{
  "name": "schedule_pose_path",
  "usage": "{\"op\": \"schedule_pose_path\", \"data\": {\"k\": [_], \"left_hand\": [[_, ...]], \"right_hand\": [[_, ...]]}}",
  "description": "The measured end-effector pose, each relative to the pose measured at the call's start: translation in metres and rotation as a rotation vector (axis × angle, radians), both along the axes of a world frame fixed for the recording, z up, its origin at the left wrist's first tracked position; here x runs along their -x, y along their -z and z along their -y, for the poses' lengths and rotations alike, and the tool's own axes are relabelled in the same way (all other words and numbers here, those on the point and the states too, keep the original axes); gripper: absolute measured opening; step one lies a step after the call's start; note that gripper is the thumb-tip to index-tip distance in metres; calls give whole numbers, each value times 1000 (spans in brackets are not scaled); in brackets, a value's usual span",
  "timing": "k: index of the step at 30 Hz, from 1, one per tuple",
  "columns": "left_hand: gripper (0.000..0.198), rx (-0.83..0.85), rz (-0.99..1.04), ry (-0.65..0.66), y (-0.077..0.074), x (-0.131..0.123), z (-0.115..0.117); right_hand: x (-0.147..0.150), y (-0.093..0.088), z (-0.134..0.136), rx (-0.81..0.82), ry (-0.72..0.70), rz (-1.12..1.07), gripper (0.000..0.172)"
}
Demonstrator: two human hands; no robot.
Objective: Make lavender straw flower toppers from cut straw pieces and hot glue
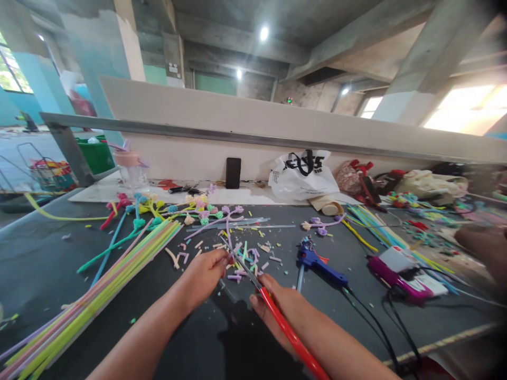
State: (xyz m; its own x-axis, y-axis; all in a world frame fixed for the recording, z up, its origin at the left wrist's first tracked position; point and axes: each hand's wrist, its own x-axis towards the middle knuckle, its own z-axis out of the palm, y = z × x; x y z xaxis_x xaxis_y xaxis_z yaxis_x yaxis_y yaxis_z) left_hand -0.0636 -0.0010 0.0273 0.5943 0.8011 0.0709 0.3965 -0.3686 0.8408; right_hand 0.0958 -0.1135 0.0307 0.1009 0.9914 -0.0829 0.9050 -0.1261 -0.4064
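Observation:
My left hand (206,277) pinches a thin purple stem (228,227) between thumb and fingers, near the middle of the dark table (190,343). In my right hand (283,306) is a pair of scissors with long red handles (291,335); its metal blades point up and left, right by the stem at my left fingertips. Small cut pieces in purple, yellow and pink (253,258) lie scattered beyond both hands. Whether the blades touch the stem cannot be made out.
A bundle of long pastel stems (106,295) lies at the left, small coloured flowers (202,206) behind. Right of my hands are a blue glue gun (322,268) and a magenta one (400,279) with black cords. A person's blurred hand (483,245) shows at the right edge.

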Motion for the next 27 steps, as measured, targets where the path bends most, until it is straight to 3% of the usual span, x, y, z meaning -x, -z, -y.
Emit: {"op": "schedule_pose_path", "data": {"k": [12,22,27], "left_hand": [[24,-15,37,4,-4,0,4],[26,-24,31,15,1,0,1],[28,-22,9,11,3,1,1]], "right_hand": [[-1,6,2,-102,-45,-41,18],[0,9,0,-97,-30,-40,17],[3,6,-3,-20,20,8,17]]}}
